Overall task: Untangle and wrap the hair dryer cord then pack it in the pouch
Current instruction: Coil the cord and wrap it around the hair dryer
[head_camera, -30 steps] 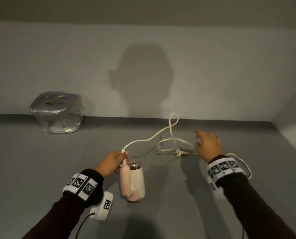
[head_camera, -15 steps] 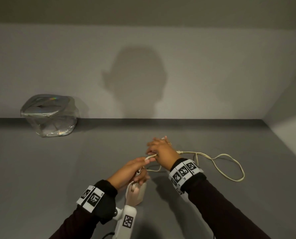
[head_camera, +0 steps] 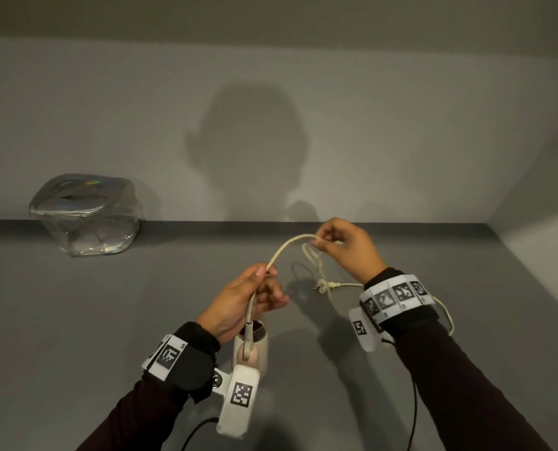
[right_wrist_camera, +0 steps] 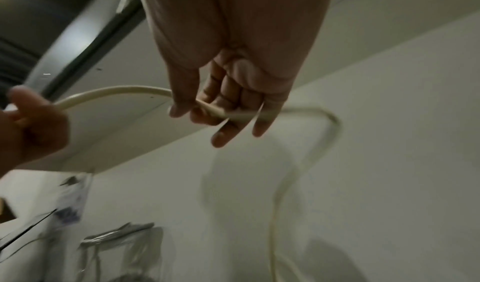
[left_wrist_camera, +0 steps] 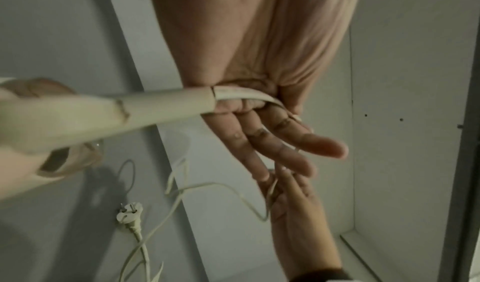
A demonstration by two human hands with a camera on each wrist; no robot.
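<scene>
A pink-and-cream hair dryer (head_camera: 251, 348) hangs below my left hand (head_camera: 248, 297), which pinches the cream cord (head_camera: 284, 252) just above its strain relief (left_wrist_camera: 166, 103); the other fingers of that hand lie straight. My right hand (head_camera: 342, 249) pinches the same cord farther along, lifted above the grey table (head_camera: 75, 320). A small tangle of loops (head_camera: 313, 258) dangles under the right hand. The plug (head_camera: 324, 284) lies on the table between my wrists, also seen as the plug (left_wrist_camera: 130, 214). The clear pouch (head_camera: 85, 216) sits at the back left against the wall.
A grey wall (head_camera: 271, 125) closes the back of the table and another wall (head_camera: 544, 249) closes the right side. Slack cord (head_camera: 446, 317) trails on the table behind my right wrist. Black cables (head_camera: 412, 402) hang from the wrist cameras.
My right hand has lifted and moved right and away from the left, drawing out an arc of cord. The left hand rose with the dryer. The plug now lies in the open.
</scene>
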